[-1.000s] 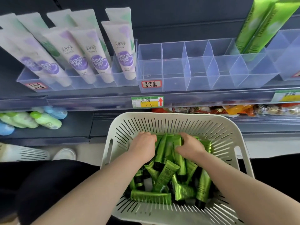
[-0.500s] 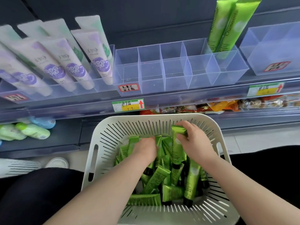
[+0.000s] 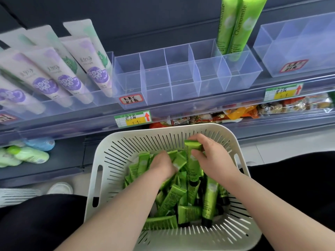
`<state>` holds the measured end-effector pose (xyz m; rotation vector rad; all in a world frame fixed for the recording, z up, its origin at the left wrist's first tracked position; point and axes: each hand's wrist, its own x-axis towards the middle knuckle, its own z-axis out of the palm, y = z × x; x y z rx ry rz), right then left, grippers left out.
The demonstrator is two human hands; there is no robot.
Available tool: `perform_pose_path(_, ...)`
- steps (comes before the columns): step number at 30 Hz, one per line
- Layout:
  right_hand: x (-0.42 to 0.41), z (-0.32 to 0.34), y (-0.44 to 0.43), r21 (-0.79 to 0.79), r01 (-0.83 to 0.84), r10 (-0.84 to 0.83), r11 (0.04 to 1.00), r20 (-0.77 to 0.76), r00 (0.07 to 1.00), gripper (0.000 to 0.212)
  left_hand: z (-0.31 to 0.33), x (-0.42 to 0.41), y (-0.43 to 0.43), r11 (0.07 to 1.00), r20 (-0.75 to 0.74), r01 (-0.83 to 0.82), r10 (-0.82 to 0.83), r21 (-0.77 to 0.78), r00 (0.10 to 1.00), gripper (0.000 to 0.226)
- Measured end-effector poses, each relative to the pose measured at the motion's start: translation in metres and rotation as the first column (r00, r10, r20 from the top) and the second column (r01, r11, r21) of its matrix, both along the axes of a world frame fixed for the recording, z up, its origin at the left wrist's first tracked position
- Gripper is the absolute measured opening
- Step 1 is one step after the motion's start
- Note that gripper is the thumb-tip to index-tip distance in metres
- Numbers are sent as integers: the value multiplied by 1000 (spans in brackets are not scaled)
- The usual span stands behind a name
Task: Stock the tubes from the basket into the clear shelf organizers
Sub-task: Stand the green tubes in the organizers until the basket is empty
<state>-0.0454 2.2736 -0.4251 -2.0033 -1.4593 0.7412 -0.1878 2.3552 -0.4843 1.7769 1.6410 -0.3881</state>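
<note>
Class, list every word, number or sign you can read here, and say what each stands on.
"Chamomile": two tall green tubes standing in the clear organizer.
"Chamomile": green tube held by the right hand.
Red up arrow: shelf price tags; their handwriting is too blurred.
Too blurred to read: organizer stickers, print on purple tubes.

Lit brightly and evenly from above, with only soft shadows inside the basket (image 3: pixel 112 151). Caught pale glare on the clear organizer (image 3: pixel 181 75). Smeared the purple tubes (image 3: pixel 68 78) at left; bowed the shelf rail (image 3: pixel 199 108) toward the edges.
</note>
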Motion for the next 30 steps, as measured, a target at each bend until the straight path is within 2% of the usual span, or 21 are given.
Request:
perform_pose_path(3,0,3,1,7,6,-6,1000,0,1000,32,4,4,-4,996,-19,88,-89,-27,996,47)
perform_pose_path(5,0,6,1,25,15,-15,1000,10,1000,31,11,2,-4,995,-9,95,-94,17,995,40)
perform_pose_path(8,-2,15,2,59,22,-27,998,92,995,28,25,-6,-5,987,106,90,-104,137,989,35)
perform_pose_path(11,-1,26,3,83,17,-29,996,150,988,26,46,-18,-6,960,229,118,-179,255,957,46)
perform_pose_path(13,-1,35,2,116,15,-34,993,168,985,25,61,-23,-7,945,298,111,-206,308,932,38)
perform_pose_path(19,2,81,-1,216,46,-93,975,215,972,25,120,-23,-1,879,469,-7,-248,476,848,13)
perform_pose_path(24,18,130,-3,316,46,-145,947,298,944,24,181,-7,12,791,569,-125,-311,599,762,19)
perform_pose_path(30,44,182,3,467,70,-251,882,337,908,25,246,28,27,768,731,-289,-315,571,606,7)
